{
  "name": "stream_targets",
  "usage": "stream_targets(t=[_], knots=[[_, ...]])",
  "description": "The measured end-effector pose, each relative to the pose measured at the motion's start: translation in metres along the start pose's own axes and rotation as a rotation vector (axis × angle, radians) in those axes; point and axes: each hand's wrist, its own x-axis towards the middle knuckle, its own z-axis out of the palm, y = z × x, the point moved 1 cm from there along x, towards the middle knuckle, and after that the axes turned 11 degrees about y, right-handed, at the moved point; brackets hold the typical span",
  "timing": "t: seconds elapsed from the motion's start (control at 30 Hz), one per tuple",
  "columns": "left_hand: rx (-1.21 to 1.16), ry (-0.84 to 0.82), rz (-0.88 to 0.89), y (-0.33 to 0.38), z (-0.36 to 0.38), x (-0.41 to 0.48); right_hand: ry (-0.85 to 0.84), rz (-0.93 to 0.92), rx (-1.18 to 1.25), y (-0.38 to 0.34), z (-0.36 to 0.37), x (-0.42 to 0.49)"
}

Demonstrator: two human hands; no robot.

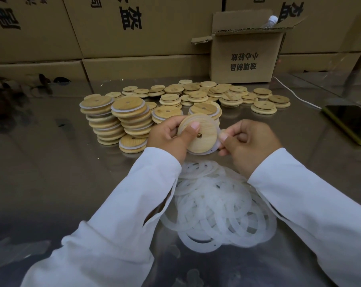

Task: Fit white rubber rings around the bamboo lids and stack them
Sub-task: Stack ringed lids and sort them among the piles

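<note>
My left hand (pixel 168 134) grips a round bamboo lid (pixel 204 134) with a small centre hole, thumb pressed on its face. A white rubber ring (pixel 216 146) sits partly round the lid's rim, and my right hand (pixel 245 141) pinches the ring at the lid's right edge. A heap of loose white rings (pixel 214 208) lies on the table between my forearms. Stacks of ringed lids (pixel 121 119) stand at centre left. Bare bamboo lids (pixel 227 94) are scattered behind them.
The work surface is a shiny metal table (pixel 51 162). An open cardboard box (pixel 243 52) with a plastic bottle (pixel 270 21) stands at the back right, before a wall of cartons (pixel 113 27). A phone (pixel 349 123) with a white cable (pixel 295 96) lies at right.
</note>
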Motion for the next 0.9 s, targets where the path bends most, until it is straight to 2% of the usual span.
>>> stream_targets(t=[0.4, 0.73, 0.9], knots=[[-0.16, -0.055, -0.264, -0.0034, -0.0011, 0.0055, 0.027, -0.041, -0.02, -0.0028, 0.001, -0.0025], [-0.122, -0.07, -0.162, -0.0016, -0.0012, 0.0047, 0.026, -0.033, 0.015, -0.004, -0.0013, -0.0019], [-0.138, -0.074, -0.188, -0.0025, 0.0002, 0.0053, 0.025, -0.03, 0.104, -0.0034, -0.0019, -0.0026]])
